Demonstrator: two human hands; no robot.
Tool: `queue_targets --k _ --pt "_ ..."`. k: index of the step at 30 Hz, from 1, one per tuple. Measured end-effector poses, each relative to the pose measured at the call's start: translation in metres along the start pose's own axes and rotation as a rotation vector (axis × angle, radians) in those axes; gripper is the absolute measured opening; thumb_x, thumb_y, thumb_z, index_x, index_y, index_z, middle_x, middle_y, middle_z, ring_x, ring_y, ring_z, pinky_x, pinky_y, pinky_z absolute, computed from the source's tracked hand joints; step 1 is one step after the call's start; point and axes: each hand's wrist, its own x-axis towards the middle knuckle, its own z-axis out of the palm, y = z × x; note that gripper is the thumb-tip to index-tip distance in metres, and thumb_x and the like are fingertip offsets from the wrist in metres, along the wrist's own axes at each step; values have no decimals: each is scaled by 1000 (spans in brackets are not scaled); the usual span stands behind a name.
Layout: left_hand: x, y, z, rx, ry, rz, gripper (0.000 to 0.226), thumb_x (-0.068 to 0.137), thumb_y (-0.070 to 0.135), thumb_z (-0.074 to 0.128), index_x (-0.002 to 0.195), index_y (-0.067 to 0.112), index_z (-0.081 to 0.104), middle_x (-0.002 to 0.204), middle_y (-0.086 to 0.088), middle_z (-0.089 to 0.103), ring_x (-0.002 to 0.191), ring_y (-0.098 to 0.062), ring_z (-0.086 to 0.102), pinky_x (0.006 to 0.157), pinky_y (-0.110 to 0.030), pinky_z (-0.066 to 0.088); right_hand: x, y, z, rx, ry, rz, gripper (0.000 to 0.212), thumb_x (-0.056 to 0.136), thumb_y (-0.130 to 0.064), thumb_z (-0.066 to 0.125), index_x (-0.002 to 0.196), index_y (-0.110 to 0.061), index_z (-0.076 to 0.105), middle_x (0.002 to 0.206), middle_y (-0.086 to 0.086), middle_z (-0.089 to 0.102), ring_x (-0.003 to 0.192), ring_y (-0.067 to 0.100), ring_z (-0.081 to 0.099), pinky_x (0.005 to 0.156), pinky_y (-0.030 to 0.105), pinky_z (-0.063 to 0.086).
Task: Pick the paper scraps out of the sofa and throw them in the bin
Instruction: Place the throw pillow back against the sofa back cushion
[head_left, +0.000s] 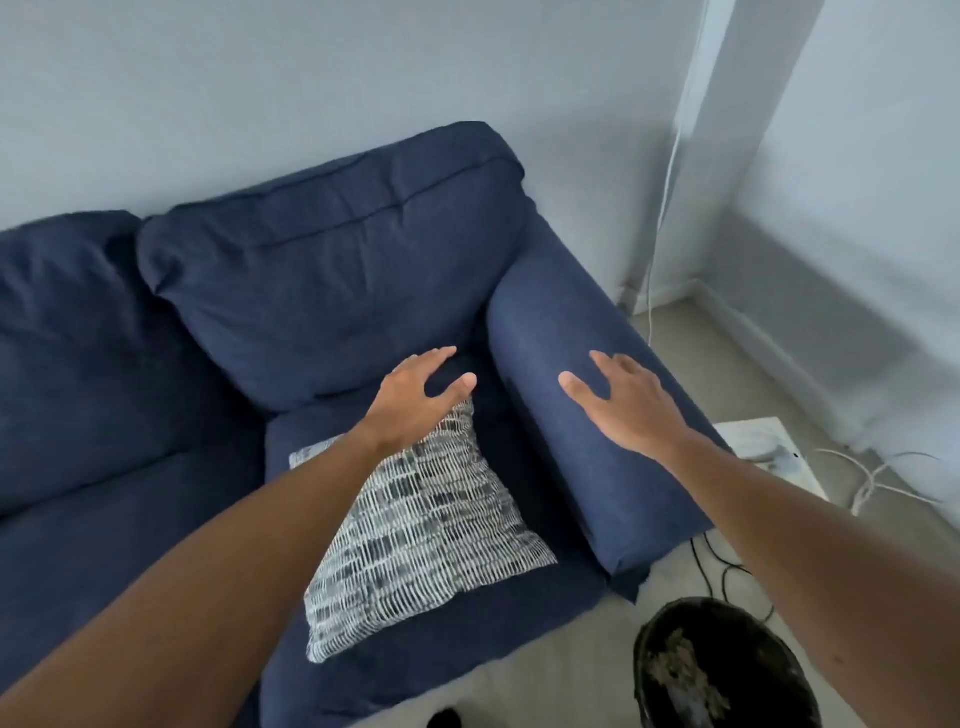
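Note:
A dark blue sofa (322, 291) fills the left and middle of the head view. A black-and-white patterned cushion (421, 530) lies on its right seat. My left hand (415, 400) reaches over the cushion's far corner toward the gap between the seat, the back cushion and the armrest, with fingers spread and nothing in it. My right hand (623, 405) hovers open over the sofa armrest (587, 415), fingers apart. A black bin (722, 670) stands on the floor at the lower right and holds some scraps. No paper scrap shows on the sofa.
White cables (872, 478) and black cables (717, 566) lie on the beige carpet right of the armrest. A white box (769, 447) sits beside the armrest. A wall runs behind the sofa, with a corner and a hanging white cord at the right.

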Motion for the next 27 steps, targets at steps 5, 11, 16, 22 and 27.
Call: queue_targets --k 5,11,16,22,27 --pt "-24 -47 -47 -22 103 -80 66 91 59 56 149 29 42 154 7 42 146 -12 31 120 -33 23 18 -62 29 3 -50 -126 85 84 -80 33 150 -26 32 154 5 36 142 31 31 109 51 31" --pt "-58 -91 -85 -41 194 -179 66 92 56 57 149 26 43 152 6 44 144 -12 34 120 -32 25 31 -121 58 -24 -125 -239 89 83 -82 30 152 -27 28 158 2 30 145 26 26 113 49 29" --pt "-85 -116 -108 -42 260 -252 67 92 57 56 150 27 41 154 6 43 145 -13 32 120 -35 26 32 -158 76 -26 -189 -309 89 82 -83 31 153 -29 27 160 2 26 146 26 24 113 50 28" --pt "-97 -132 -105 -103 295 -333 71 91 61 54 152 29 37 157 6 38 147 -14 29 120 -35 23 32 -168 90 -33 -218 -341 89 83 -82 31 153 -27 29 158 1 30 144 25 29 111 49 31" --pt "-93 -155 -74 -122 255 -394 76 89 63 56 153 27 36 158 3 38 147 -16 30 119 -35 25 38 -148 112 -47 -291 -301 90 83 -83 31 154 -26 26 159 1 27 144 24 29 109 49 31"
